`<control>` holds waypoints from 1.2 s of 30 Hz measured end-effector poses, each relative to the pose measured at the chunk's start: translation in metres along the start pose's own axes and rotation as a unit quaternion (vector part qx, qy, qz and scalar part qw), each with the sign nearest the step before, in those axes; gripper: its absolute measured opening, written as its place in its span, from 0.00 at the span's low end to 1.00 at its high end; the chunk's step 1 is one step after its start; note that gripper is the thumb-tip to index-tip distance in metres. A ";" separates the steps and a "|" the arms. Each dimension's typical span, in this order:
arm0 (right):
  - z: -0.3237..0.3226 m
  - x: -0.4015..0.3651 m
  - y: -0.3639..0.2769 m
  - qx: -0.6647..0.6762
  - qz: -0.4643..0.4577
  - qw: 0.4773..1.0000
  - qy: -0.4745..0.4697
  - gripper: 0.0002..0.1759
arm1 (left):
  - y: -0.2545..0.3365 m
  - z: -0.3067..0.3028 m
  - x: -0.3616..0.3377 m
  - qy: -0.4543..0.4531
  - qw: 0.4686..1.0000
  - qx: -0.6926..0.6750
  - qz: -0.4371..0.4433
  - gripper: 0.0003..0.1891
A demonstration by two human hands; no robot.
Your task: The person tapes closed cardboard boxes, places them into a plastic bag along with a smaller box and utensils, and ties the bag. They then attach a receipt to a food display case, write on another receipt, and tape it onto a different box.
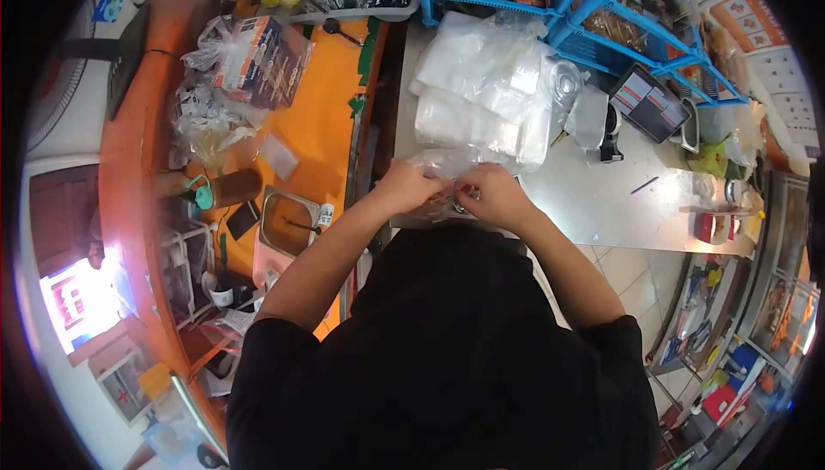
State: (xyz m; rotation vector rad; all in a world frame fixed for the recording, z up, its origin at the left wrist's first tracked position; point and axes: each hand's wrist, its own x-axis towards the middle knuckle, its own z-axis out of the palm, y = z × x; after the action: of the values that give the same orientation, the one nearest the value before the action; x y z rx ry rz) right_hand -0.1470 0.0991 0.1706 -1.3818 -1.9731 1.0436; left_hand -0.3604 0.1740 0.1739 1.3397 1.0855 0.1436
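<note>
Transparent, thin plastic makes up the crinkled bag (447, 159) between the hands, near the front edge of the grey metal desk (593, 199). The left hand (404, 187) grips its left side; the right hand (497, 199) pinches it opposite, fingertips partly hidden. It should be light, limp and slippery, best taken by gathered folds; its contents cannot be made out. A stack of whitish plastic bags (481, 75) crowds the far side, while sideways room lies rightward, short of the thin dark stick (644, 185).
</note>
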 end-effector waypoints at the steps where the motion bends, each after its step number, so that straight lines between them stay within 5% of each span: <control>1: 0.002 0.001 -0.003 0.000 0.064 0.998 -0.017 0.06 | 0.001 0.001 -0.001 0.000 1.000 -0.005 0.012 0.12; 2: 0.002 0.003 -0.006 0.001 0.128 0.991 -0.032 0.08 | 0.001 0.003 -0.003 -0.003 0.999 -0.028 0.036 0.11; 4: 0.005 0.001 0.004 0.002 0.098 0.995 0.000 0.10 | -0.003 0.004 -0.006 -0.009 0.996 -0.057 0.068 0.09; 6: 0.006 0.000 0.008 0.005 0.068 0.997 0.030 0.13 | -0.009 0.005 -0.007 0.067 0.934 0.241 0.256 0.06; 9: 0.005 -0.001 0.008 -0.022 -0.017 0.997 0.074 0.20 | -0.013 0.005 -0.013 0.039 0.935 0.253 0.247 0.06; 11: -0.004 -0.007 0.006 -0.009 0.211 0.956 0.203 0.27 | -0.018 0.008 -0.019 0.060 0.908 0.289 0.296 0.05; 12: -0.017 -0.010 0.012 -0.014 0.212 0.955 0.208 0.27 | -0.020 0.009 -0.019 0.083 0.880 0.325 0.337 0.05; 13: -0.034 -0.014 0.023 0.292 0.353 0.889 0.026 0.28 | -0.023 0.010 -0.019 0.079 0.879 0.323 0.342 0.05; 14: -0.042 -0.017 0.022 0.558 0.438 0.687 -0.156 0.28 | -0.026 0.009 -0.019 0.087 0.860 0.335 0.375 0.05; 15: -0.029 -0.018 0.019 0.588 0.437 0.657 -0.177 0.29 | -0.029 0.009 -0.019 0.093 0.841 0.345 0.406 0.07; 16: -0.014 -0.022 0.015 0.592 0.440 0.655 -0.167 0.29 | -0.032 0.010 -0.018 0.083 0.841 0.343 0.411 0.07; 18: 0.011 -0.017 -0.025 0.434 0.332 0.832 -0.095 0.31 | -0.030 0.011 -0.017 0.106 0.816 0.335 0.459 0.07; 20: 0.030 -0.021 -0.034 0.411 0.335 0.848 -0.025 0.26 | -0.035 0.013 -0.008 0.116 0.806 0.360 0.455 0.07; 21: 0.016 -0.013 -0.062 0.237 0.414 0.875 -0.082 0.19 | -0.035 0.014 -0.008 0.129 0.799 0.386 0.443 0.07; 23: 0.064 -0.038 -0.045 0.121 0.351 0.924 0.089 0.17 | -0.033 0.017 -0.013 0.133 0.805 0.372 0.442 0.08; 25: 0.073 -0.045 -0.043 0.088 0.325 0.926 0.170 0.18 | -0.033 0.022 -0.013 0.139 0.812 0.357 0.440 0.09; 27: 0.065 -0.046 -0.052 0.202 0.363 0.872 0.259 0.20 | -0.036 0.027 -0.008 0.160 0.819 0.345 0.431 0.10; 30: 0.061 -0.027 -0.040 0.218 0.418 0.835 0.284 0.23 | -0.037 0.027 -0.002 0.162 0.802 0.353 0.454 0.09; 36: 0.047 0.002 -0.029 0.136 0.407 0.867 0.253 0.18 | -0.039 0.025 0.004 0.150 0.786 0.367 0.475 0.09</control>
State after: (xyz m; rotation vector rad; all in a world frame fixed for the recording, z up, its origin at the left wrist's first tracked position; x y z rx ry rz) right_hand -0.1997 0.0812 0.1675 -2.1033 -0.8047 1.0718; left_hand -0.3594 0.1473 0.1352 2.5786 0.6054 0.7607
